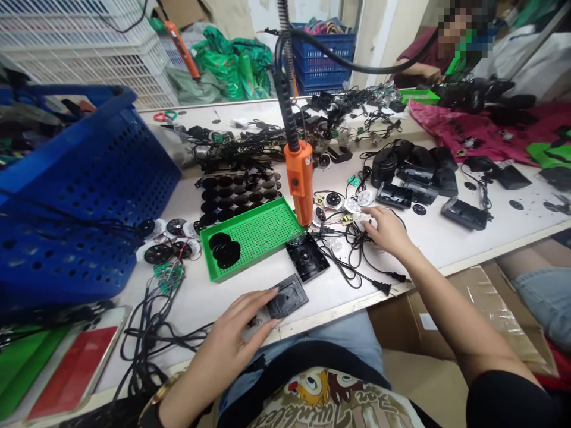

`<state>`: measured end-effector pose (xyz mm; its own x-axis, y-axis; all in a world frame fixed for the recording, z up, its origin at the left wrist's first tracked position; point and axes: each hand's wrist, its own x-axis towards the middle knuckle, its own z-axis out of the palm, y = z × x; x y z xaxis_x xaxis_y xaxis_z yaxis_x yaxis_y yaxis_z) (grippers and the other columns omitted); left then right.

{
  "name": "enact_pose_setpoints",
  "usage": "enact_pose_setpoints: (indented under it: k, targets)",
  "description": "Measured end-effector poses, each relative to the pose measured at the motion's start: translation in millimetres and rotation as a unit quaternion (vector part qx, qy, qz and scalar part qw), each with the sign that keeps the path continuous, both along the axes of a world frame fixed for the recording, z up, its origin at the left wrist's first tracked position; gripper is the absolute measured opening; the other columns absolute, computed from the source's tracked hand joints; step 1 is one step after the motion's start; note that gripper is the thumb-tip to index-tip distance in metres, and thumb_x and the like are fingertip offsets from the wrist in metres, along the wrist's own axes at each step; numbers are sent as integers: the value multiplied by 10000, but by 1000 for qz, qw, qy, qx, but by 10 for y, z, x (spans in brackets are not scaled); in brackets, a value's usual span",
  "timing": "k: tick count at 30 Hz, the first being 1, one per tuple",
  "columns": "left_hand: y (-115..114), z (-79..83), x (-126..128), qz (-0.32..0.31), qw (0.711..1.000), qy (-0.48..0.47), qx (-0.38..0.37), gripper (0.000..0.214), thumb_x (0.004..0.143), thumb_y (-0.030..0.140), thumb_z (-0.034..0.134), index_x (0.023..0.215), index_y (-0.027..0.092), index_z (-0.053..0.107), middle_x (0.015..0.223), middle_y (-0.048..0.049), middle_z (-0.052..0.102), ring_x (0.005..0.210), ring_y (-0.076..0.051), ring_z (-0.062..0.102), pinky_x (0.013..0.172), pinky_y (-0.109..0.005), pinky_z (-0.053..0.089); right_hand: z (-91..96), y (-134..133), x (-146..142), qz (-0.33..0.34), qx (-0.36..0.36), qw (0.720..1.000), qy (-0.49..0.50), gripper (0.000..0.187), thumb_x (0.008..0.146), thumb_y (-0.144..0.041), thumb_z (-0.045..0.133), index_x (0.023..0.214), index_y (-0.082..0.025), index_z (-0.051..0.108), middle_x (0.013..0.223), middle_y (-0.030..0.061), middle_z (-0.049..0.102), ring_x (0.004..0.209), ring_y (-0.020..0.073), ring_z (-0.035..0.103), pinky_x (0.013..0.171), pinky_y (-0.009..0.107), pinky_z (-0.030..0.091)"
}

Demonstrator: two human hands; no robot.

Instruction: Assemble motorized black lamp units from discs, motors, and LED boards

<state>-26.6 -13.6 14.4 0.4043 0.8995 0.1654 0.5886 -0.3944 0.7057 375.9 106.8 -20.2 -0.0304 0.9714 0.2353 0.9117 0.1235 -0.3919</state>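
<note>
- A dark grey square plastic plate (289, 295) is being touched at its near left edge by the left hand (234, 342). It is lying flat on the white worktop (446, 238), just in front of the green perforated plastic tray (261, 232).
- The left fingers (259, 304) are being kept spread and open, laid against the plate and not closed round it.
- The right hand (387, 230) is being stretched out to the right of the green tray. Its fingers (369, 217) are being held loosely open over tangled black cables (352, 249) and small clear round parts (364, 198); whether any part is being pinched cannot be told.
- A second black square plate (307, 257) is lying at the tray's near right corner.
- An orange electric screwdriver (300, 181) is hanging on a black coiled cord, its tip just above the tray's right edge.
- Black round discs (225, 249) are being kept in the tray's left end.
- A blue perforated plastic basket (89, 178) is standing well to the left of the tray.
</note>
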Motion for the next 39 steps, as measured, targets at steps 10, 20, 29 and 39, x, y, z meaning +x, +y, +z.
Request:
enact_pose_setpoints:
  k: [10, 20, 29, 39]
  targets:
    - [-157, -191, 290, 27, 996, -87, -22, 385, 911, 330, 731, 1296, 331, 742, 1251, -95, 770, 1192, -324, 699, 1079, -546, 560, -153, 806, 44, -2, -49, 997, 51, 564, 838, -329, 778, 1341, -104, 655, 1267, 179, 750, 1145, 297, 728, 1013, 438, 567]
    - [-146, -323, 151, 52, 995, -88, -9, 392, 944, 336, 702, 1335, 307, 705, 1284, -103, 741, 1231, -318, 665, 1116, -548, 524, 76, 298, 168, 29, 59, 997, 44, 735, 856, -337, 706, 1514, -90, 491, 1358, 224, 686, 1198, 332, 694, 1087, 551, 536]
    - [-172, -482, 228, 52, 997, -58, -17, 549, 973, 391, 679, 1493, 276, 544, 1471, -127, 621, 1415, -310, 540, 1220, -567, 428, 824, -560, 319, 113, 314, 908, 252, 694, 865, -392, 779, 1516, -377, 542, 1410, 110, 670, 1315, 328, 663, 998, 507, 568]
    - [-199, -591, 346, 56, 996, -43, 54, 726, 951, 249, 706, 1593, 273, 368, 1504, -128, 588, 1419, -287, 540, 1219, -515, 457, 343, -1057, -1232, 365, -25, 920, 142, 874, 877, -251, 766, 1629, -249, 322, 1323, 149, 703, 1151, 290, 696, 883, 451, 659]
